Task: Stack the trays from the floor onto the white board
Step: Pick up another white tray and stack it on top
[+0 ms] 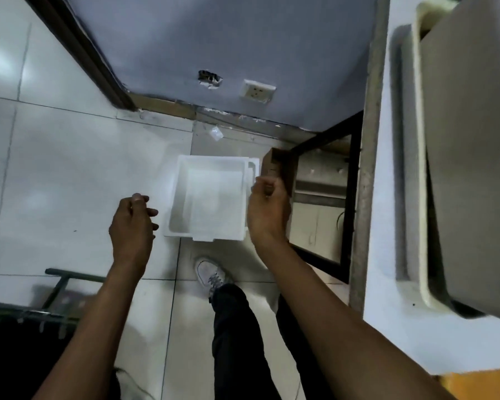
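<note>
A white foam tray lies on the tiled floor near the wall, open side up, with another tray's rim showing under it at the right. My left hand hovers above the floor just left of the tray, fingers loosely curled, holding nothing. My right hand hangs over the tray's right edge, fingers curled with nothing visible in them. On the white board at the right stand trays, seen from the side.
A black metal frame stands under the board, with a brown cardboard box beside the tray. My shoe is just below the tray. A dark rack sits at lower left. A wall socket is on the grey wall.
</note>
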